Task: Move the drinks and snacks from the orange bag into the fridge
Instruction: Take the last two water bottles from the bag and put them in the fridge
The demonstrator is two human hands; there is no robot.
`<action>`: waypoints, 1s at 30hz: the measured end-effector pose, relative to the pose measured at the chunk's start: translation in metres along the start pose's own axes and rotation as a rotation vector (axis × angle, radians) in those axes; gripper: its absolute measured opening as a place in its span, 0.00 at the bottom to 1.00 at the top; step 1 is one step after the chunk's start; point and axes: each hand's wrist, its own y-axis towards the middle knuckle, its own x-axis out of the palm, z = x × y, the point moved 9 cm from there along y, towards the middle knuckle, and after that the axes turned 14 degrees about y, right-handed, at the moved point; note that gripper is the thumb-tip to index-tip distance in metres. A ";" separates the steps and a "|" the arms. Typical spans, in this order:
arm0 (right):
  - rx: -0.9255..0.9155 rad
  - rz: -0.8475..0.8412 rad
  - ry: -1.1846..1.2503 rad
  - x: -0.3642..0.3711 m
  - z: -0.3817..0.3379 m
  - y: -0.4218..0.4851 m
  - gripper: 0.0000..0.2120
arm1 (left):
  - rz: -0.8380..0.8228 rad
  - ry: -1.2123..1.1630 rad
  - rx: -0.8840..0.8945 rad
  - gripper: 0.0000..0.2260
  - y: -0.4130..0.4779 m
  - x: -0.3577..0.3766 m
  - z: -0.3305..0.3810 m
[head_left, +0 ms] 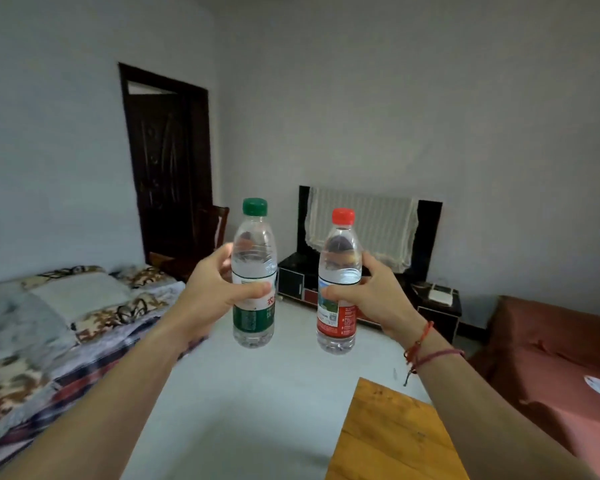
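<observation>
Mid-room, above the pale floor (pixel 257 393): two water bottles, both upright, side by side, not touching. Left hand (pixel 215 292): fingers (pixel 257 289) curled round the green-capped bottle (pixel 253 320) at its label. Right hand (pixel 374 303): fingers wrapped round the red-capped bottle (pixel 336 322). Two cord bracelets (pixel 420 344) on the right wrist. One bed (pixel 49 323) along the left. One dark door (pixel 167 161), far left. One cloth-draped television (pixel 361 230), far centre. One wooden desk (pixel 392 438), near right. One reddish sofa (pixel 551 358), right.
</observation>
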 end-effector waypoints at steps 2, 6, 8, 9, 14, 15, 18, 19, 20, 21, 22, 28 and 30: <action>-0.009 -0.055 0.014 0.040 0.001 0.006 0.22 | 0.052 0.026 -0.024 0.22 -0.012 -0.037 -0.010; 0.016 -0.184 0.044 0.119 0.008 0.016 0.25 | 0.164 0.080 -0.106 0.25 -0.040 -0.102 -0.035; 0.025 -0.252 0.061 0.156 0.007 0.022 0.26 | 0.224 0.104 -0.143 0.26 -0.054 -0.133 -0.043; 0.024 -0.288 0.079 0.173 0.006 0.024 0.25 | 0.252 0.112 -0.155 0.27 -0.060 -0.146 -0.045; 0.003 -0.499 0.161 0.256 0.001 0.026 0.25 | 0.421 0.160 -0.217 0.31 -0.101 -0.199 -0.051; -0.004 -0.532 0.167 0.269 0.000 0.026 0.26 | 0.454 0.179 -0.230 0.31 -0.110 -0.207 -0.052; -0.027 -0.647 0.186 0.308 -0.002 0.022 0.29 | 0.558 0.233 -0.279 0.30 -0.142 -0.226 -0.051; -0.028 -0.696 0.188 0.321 -0.002 0.018 0.31 | 0.602 0.248 -0.301 0.29 -0.155 -0.230 -0.050; -0.031 -0.740 0.191 0.333 -0.003 0.014 0.32 | 0.652 0.256 -0.319 0.29 -0.168 -0.235 -0.047; -0.036 -0.785 0.201 0.345 -0.006 0.010 0.32 | 0.703 0.264 -0.332 0.29 -0.182 -0.239 -0.044; -0.043 -0.829 0.217 0.356 -0.011 0.004 0.29 | 0.750 0.277 -0.348 0.29 -0.196 -0.243 -0.040; -0.050 -1.094 0.296 0.421 -0.032 -0.062 0.25 | 0.984 0.341 -0.460 0.30 -0.298 -0.257 -0.016; -0.042 -1.161 0.311 0.440 -0.038 -0.089 0.26 | 1.058 0.375 -0.483 0.29 -0.333 -0.260 -0.002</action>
